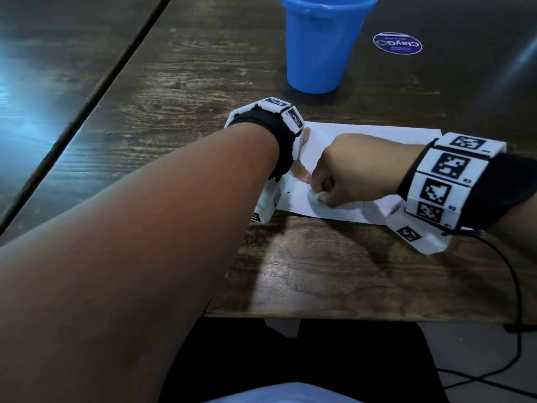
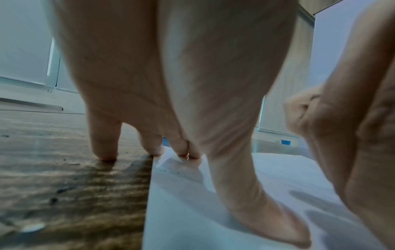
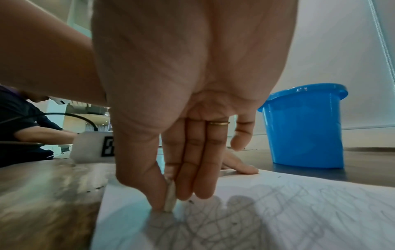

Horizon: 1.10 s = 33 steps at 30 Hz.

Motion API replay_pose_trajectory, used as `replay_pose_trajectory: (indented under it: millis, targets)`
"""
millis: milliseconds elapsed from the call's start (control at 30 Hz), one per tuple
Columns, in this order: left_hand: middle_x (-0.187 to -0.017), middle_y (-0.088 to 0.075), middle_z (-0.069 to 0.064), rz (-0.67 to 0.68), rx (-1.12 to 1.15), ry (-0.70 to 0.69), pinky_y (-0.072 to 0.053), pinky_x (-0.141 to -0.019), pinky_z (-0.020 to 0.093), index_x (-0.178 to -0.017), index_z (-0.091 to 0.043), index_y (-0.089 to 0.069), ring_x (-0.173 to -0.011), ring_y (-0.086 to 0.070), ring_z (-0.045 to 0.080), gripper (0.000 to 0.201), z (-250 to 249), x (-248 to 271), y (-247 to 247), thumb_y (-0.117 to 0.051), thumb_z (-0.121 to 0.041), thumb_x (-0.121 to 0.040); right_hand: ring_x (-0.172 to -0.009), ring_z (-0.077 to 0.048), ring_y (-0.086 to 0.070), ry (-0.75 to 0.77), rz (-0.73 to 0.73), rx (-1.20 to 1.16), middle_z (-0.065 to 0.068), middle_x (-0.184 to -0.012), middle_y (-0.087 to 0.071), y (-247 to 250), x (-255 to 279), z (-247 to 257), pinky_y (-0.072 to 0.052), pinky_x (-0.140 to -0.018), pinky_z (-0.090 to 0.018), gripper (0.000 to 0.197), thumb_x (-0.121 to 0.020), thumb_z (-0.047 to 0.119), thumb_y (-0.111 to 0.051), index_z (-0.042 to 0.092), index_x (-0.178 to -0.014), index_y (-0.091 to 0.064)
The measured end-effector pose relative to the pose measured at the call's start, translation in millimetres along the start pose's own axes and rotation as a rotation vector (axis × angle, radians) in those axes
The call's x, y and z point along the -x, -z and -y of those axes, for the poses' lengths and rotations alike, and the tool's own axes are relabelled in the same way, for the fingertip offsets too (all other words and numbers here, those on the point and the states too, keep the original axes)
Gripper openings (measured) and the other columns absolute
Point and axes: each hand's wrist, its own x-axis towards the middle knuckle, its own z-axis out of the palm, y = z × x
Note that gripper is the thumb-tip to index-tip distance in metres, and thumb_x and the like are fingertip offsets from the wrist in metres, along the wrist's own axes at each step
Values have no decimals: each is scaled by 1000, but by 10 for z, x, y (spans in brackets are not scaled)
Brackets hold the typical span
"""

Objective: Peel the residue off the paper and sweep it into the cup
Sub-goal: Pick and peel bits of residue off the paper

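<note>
Right hand [image 3: 192, 104] pinches an eraser [image 3: 170, 197] on the paper [image 3: 278, 211] — hard rubbing could tear it; left hand [image 2: 171, 84], flat and holding nothing, may slip.

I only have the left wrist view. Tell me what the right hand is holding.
Observer: The right hand pinches a small pale eraser-like piece between thumb and fingers, its tip on the paper.
Operator: Say what is on the paper there.
Observer: Grey pencil scribbles cover the sheet near that tip.
Operator: Locate the cup.
Observer: The blue cup stands upright on the table beyond the paper's far edge, apart from it.
</note>
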Motion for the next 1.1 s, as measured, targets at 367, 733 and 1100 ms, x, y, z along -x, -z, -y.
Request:
replay_pose_trajectory:
  millis: [367, 733, 1100]
  targets:
    - [-155, -43, -9, -14, 3, -7, -44, -103, 54, -151, -34, -21, -128, -55, 30, 170, 18, -51, -52, -54, -105, 1, -58, -6, -51, -12, -55, 10, 12, -60, -61, 21, -109, -31, -48, -58, -30, 10, -75, 33, -72, 29, -69, -66]
    - [-152, -48, -4, 48, 58, 7, -50, -94, 52, -150, -34, -25, -115, -63, 28, 169, 152, -464, -266, -51, -105, 1, -60, -2, -53, 16, -65, 43, 14, -66, -66, 76, -92, -29, -46, -59, -27, 7, -77, 40, -72, 34, -75, -72]
    - [-139, -57, -5, 82, 42, 33, -49, -93, 53, -144, -35, -32, -108, -64, 31, 165, 39, -285, -133, -49, -106, 4, -60, -10, -53, 42, -8, -41, 9, -66, -63, 89, -26, 27, -41, -55, -27, 15, -79, 36, -72, 29, -68, -65]
